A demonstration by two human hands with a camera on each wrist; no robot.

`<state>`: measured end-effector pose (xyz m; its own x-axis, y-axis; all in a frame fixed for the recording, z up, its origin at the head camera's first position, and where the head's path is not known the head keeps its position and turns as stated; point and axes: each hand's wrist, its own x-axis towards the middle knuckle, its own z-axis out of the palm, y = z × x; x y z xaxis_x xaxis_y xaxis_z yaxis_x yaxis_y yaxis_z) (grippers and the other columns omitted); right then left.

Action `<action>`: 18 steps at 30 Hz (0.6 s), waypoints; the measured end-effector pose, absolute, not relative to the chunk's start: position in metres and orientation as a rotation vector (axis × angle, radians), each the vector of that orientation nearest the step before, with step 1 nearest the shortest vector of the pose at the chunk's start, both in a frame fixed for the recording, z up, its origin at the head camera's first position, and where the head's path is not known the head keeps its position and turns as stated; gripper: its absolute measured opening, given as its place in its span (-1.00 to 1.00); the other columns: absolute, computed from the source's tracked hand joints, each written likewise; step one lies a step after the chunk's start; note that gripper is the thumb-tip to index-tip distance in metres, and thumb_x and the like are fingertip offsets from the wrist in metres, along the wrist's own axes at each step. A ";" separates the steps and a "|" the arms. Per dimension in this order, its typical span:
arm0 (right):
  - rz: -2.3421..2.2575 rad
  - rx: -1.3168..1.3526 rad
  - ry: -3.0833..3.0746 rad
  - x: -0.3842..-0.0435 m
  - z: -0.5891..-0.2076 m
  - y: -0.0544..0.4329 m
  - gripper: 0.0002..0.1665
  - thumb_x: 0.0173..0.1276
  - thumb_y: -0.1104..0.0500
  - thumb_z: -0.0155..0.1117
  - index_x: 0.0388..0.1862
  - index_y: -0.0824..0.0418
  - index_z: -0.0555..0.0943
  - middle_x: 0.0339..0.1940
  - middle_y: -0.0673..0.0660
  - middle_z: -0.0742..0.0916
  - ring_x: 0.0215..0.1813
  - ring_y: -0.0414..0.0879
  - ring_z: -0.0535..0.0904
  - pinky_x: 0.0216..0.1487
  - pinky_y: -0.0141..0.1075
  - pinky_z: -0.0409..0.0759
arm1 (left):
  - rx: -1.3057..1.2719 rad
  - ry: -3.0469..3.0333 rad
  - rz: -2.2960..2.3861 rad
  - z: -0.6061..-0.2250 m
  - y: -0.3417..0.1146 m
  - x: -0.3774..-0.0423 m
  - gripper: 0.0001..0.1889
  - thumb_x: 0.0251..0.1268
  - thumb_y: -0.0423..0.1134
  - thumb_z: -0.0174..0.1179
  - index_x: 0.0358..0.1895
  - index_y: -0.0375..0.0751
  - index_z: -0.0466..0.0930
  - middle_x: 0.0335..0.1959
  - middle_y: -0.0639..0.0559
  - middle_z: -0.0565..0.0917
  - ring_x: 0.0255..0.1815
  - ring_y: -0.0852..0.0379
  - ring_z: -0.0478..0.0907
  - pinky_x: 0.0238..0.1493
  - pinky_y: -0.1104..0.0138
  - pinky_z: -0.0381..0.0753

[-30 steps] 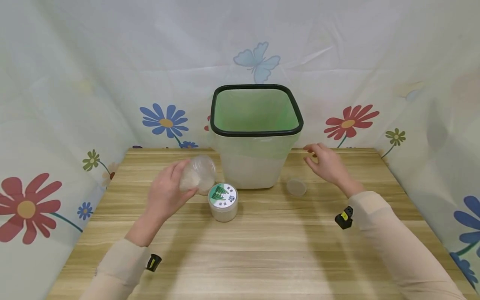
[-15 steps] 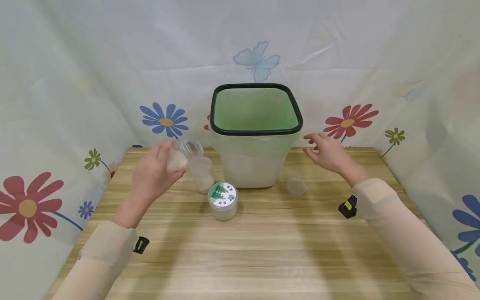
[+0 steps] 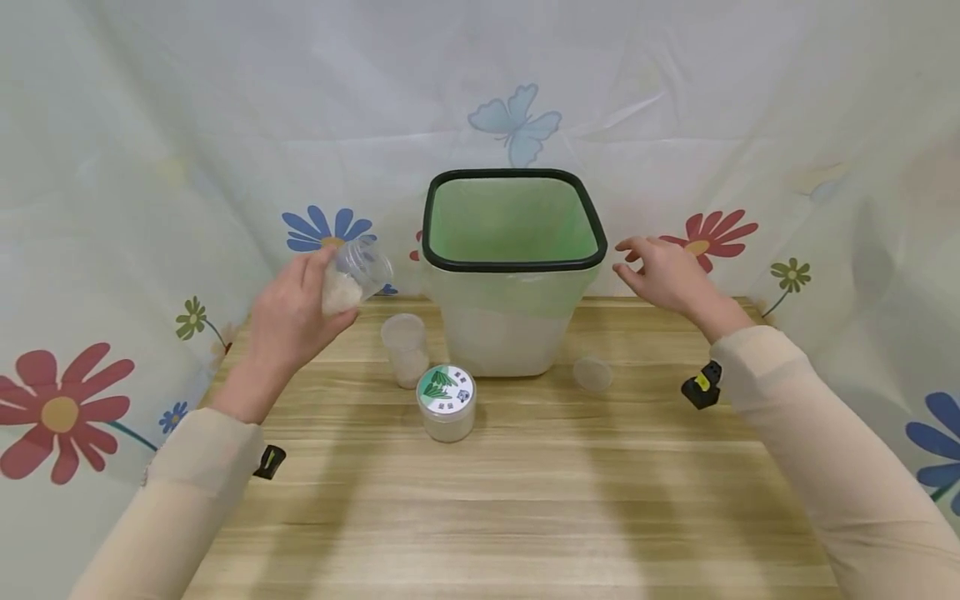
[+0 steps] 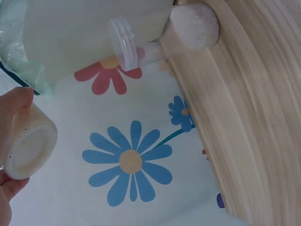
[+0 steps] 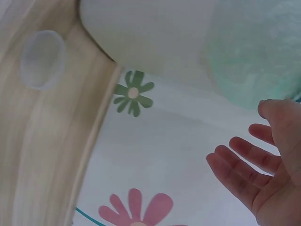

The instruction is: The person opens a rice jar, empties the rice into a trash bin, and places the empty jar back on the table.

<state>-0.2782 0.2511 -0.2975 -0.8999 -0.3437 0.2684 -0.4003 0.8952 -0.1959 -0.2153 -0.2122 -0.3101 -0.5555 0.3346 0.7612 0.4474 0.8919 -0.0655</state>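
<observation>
In the head view my left hand (image 3: 287,315) grips a clear plastic jar (image 3: 351,282) with white contents, raised off the table on the left. It is tilted, its mouth facing the bin (image 3: 504,333); the left wrist view shows the jar's round base (image 4: 34,147). Close to the bin's upper right side, my right hand (image 3: 667,273) hovers with loosely bent fingers and holds nothing. The bin is whitish, with a green liner (image 3: 510,221) under a black rim. A clear cup (image 3: 406,346) with white stuff at its bottom stands left of the bin.
A lidded jar (image 3: 447,404) with a green-and-white label stands in front of the bin's left corner. Right of the bin, a clear round lid (image 3: 592,374) lies on the wooden table (image 3: 510,500). Behind hangs a flowered curtain (image 3: 360,100).
My left hand has lifted the jar up and leftward, away from the cup, which now shows fully. My right hand has risen a little beside the bin.
</observation>
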 end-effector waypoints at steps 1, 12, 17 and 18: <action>0.359 0.554 -2.844 -0.279 -0.294 0.252 -0.57 0.33 0.10 0.09 0.08 0.33 0.47 -0.13 0.35 0.66 -0.17 0.20 0.61 -0.23 0.03 0.57 | -0.561 -2.212 -0.166 -0.308 -0.213 -0.216 -0.17 -0.32 -0.15 0.49 0.15 -0.25 0.29 -0.14 -0.27 0.54 -0.30 -0.21 0.54 -0.51 -0.01 0.54; 0.367 0.515 -2.944 -0.286 -0.263 0.249 -0.52 0.39 0.06 -0.03 0.16 0.33 0.40 -0.07 0.38 0.64 -0.35 0.11 0.62 -0.22 0.02 0.54 | -0.550 -2.263 -0.195 -0.294 -0.214 -0.229 -0.15 -0.27 -0.17 0.48 0.20 -0.24 0.25 -0.09 -0.29 0.53 -0.23 -0.23 0.53 -0.47 -0.05 0.55; 0.398 0.482 -2.990 -0.288 -0.249 0.244 -0.47 0.41 0.03 -0.09 0.21 0.34 0.35 -0.03 0.41 0.61 -0.49 0.04 0.62 -0.05 0.08 0.48 | -0.524 -2.285 -0.186 -0.288 -0.216 -0.238 -0.16 -0.26 -0.17 0.48 0.19 -0.26 0.26 -0.15 -0.29 0.52 -0.33 -0.22 0.50 -0.51 -0.03 0.52; 0.403 0.473 -2.999 -0.288 -0.247 0.243 -0.46 0.41 0.02 -0.10 0.22 0.34 0.34 -0.02 0.42 0.60 -0.42 0.08 0.63 -0.02 0.09 0.46 | -0.513 -2.294 -0.185 -0.287 -0.217 -0.239 -0.17 -0.26 -0.17 0.48 0.19 -0.26 0.26 -0.15 -0.29 0.52 -0.35 -0.22 0.49 -0.52 -0.03 0.52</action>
<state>-0.2883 0.2428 -0.2466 -0.9494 -0.2914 0.1174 -0.3121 0.9179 -0.2452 -0.2394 -0.2166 -0.2868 -0.6275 0.3062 0.7158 0.4170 0.9086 -0.0231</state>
